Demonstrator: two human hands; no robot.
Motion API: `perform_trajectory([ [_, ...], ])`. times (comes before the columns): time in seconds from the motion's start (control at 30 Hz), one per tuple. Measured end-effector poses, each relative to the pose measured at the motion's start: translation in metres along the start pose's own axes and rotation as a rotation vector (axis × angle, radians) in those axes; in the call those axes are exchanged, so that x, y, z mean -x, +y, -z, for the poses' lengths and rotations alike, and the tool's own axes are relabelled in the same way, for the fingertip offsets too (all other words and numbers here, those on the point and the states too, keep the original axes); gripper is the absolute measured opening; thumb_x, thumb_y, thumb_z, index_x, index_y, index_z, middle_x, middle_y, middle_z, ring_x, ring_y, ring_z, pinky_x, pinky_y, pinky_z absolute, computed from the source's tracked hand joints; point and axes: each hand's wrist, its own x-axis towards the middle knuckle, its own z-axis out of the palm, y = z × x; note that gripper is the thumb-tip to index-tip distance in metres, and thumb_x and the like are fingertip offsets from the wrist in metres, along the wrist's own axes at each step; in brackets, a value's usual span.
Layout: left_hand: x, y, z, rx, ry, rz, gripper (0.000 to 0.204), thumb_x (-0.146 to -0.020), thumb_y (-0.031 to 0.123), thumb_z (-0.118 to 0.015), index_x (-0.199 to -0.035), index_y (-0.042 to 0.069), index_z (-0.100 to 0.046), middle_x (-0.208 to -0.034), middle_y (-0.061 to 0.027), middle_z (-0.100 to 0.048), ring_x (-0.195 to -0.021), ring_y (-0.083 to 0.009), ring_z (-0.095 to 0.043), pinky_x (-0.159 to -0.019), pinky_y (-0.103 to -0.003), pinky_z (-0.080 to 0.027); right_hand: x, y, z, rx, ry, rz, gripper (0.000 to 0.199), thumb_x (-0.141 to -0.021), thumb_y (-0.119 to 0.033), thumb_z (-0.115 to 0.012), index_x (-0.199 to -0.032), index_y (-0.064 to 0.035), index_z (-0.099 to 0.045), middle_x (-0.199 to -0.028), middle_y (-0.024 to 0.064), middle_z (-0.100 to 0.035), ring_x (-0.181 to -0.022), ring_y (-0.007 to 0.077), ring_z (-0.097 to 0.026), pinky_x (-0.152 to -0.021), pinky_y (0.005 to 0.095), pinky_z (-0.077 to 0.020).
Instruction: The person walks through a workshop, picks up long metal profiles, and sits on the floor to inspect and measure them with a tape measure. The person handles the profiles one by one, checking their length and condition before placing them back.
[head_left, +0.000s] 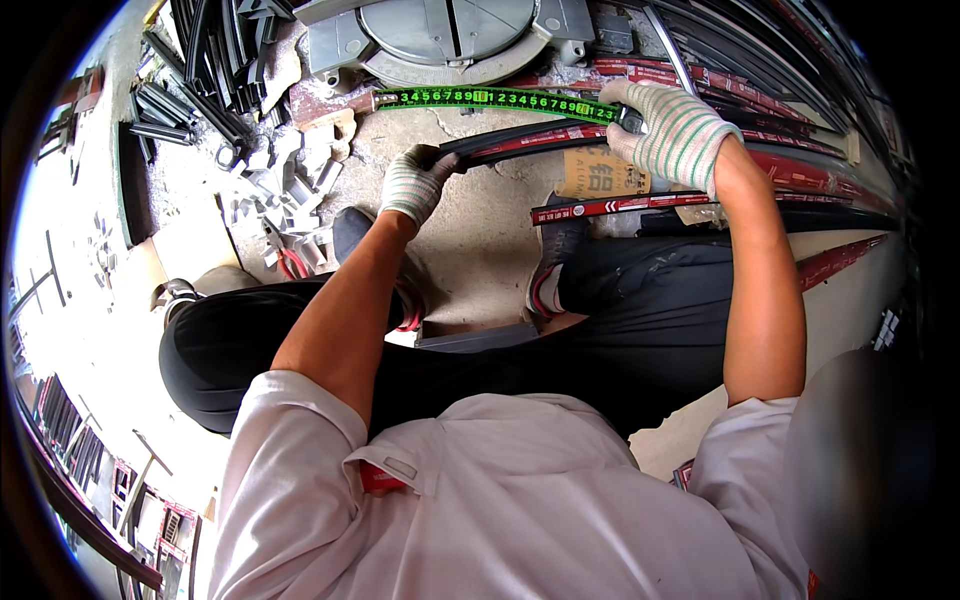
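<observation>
My left hand (415, 183), in a striped knit glove, is closed around the near-left end of a long black metal profile (520, 142) with red film on it. The profile runs rightward beneath my right hand. My right hand (672, 128), gloved the same way, grips a tape measure whose case is mostly hidden by the fingers. Its bright green blade (490, 97) is pulled out to the left, a little beyond the profile. The hooked tip of the blade lies near a brownish-red flat piece (330, 108) on the floor.
A grey saw base with a slotted round table (450, 35) stands ahead. Black profile offcuts (215, 60) pile up at far left, above scattered silver metal pieces (300, 165) and red-handled pliers (290, 262). More red-and-black profiles (820, 175) lie at right, near my knee.
</observation>
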Motion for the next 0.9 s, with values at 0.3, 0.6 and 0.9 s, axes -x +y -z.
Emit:
perform_trajectory([
  [0.3, -0.007, 0.0, -0.001, -0.101, -0.009, 0.018, 0.036, -0.092, 0.029, -0.073, -0.1, -0.005, -0.069, -0.089, -0.0146, -0.075, -0.08, -0.0193, -0.068, -0.077, -0.032, -0.052, -0.004, -0.016, 0.013, -0.007, -0.133, -0.051, 0.048, -0.088, -0.032, -0.062, -0.126, -0.0024, -0.062, -0.103, 0.0257, -0.07, -0.097, 0.0392, -0.068, -0.089, 0.0444, -0.0521],
  [0.6, 0.0, 0.002, -0.014, 0.01, -0.043, -0.09, 0.033, -0.092, 0.029, -0.074, -0.095, -0.004, -0.072, -0.089, -0.0113, -0.076, -0.08, -0.0195, -0.068, -0.077, -0.031, -0.051, -0.007, -0.033, 0.005, 0.039, -0.269, 0.026, 0.038, -0.085, -0.026, -0.059, -0.113, -0.0006, -0.066, -0.095, 0.0244, -0.07, -0.09, 0.0396, -0.068, -0.08, 0.0452, -0.0549],
  [0.9, 0.008, 0.027, -0.011, 0.079, 0.08, -0.078, 0.035, -0.086, 0.023, -0.081, -0.107, -0.003, -0.07, -0.1, -0.0088, -0.074, -0.088, -0.0184, -0.067, -0.086, -0.032, -0.051, -0.003, -0.029, 0.003, 0.05, -0.214, 0.028, 0.037, -0.084, -0.026, -0.059, -0.109, -0.0014, -0.069, -0.1, 0.0231, -0.071, -0.095, 0.0397, -0.068, -0.085, 0.0456, -0.0548],
])
